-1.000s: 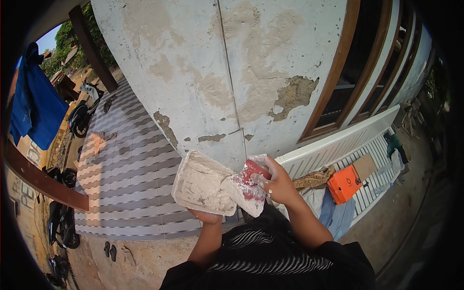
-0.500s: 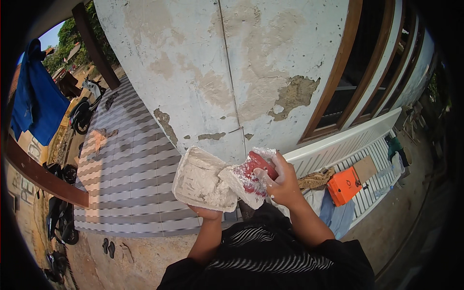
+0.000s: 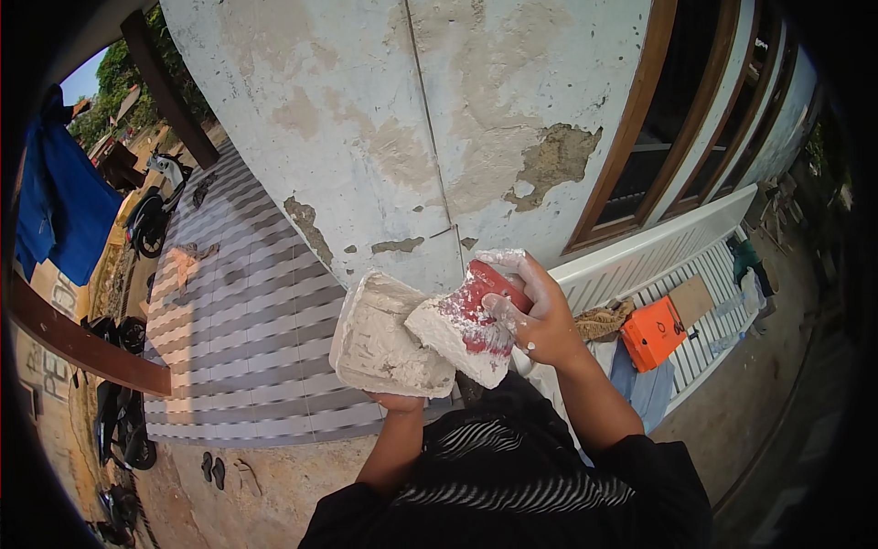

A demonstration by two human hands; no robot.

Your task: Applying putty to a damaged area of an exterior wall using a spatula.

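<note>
My left hand [image 3: 396, 401] supports a squarish putty-smeared container [image 3: 339, 343] from below, and most of its fingers are hidden underneath. Pale wet putty [image 3: 389, 329] coats the inside of the container. In my right hand [image 3: 541, 311] is a red putty spreader [image 3: 479, 291], gripped between thumb and fingers. Its lower edge carries a thick layer of putty and overlaps the container's right side. White smears cover the fingers of my right hand.
Ahead stands a pale wall [image 3: 357, 101] with patched and peeling spots, beside brown-framed windows [image 3: 631, 169]. To the right, a white slatted bench [image 3: 704, 352] bears an orange box [image 3: 652, 332] and cloth. A wooden post [image 3: 91, 343], sandals [image 3: 213, 469] and striped floor tiles [image 3: 247, 357] lie left.
My right hand has shifted slightly right with the spreader, turning it so more of its putty-laden face shows. The container stays in my left hand.
</note>
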